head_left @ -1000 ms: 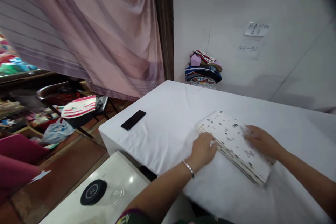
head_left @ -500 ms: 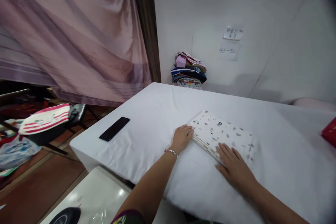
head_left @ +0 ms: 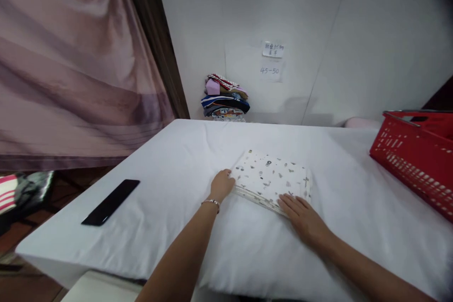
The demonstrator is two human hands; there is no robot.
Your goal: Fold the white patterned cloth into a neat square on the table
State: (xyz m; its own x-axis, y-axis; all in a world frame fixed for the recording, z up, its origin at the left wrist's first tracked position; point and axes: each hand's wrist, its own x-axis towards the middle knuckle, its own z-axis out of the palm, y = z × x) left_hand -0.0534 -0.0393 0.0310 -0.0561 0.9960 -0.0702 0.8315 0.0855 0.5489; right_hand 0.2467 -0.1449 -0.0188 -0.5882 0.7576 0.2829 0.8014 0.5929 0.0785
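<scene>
A folded white cloth (head_left: 271, 177) with a small scattered print lies in a flat, layered bundle on the white-covered table (head_left: 170, 170). At its left corner, my left hand (head_left: 222, 185) has its fingers curled in and closed on the edge; a bracelet circles that wrist. My right hand (head_left: 300, 217) rests flat over the near right part of the bundle, fingers stretched out and palm down. The cloth's stacked layers show along the near side between both hands.
A black phone-like slab (head_left: 111, 202) lies on the table's left. At the right edge stands a red plastic basket (head_left: 414, 155). Folded clothes (head_left: 226, 99) are piled beyond the far edge, against a wall with paper notes (head_left: 272, 71). A pink curtain (head_left: 71, 66) hangs left.
The view has swung to the right, bringing more of the red basket in. My left hand's fingers have curled at the cloth's corner. My right hand stays flat on the cloth.
</scene>
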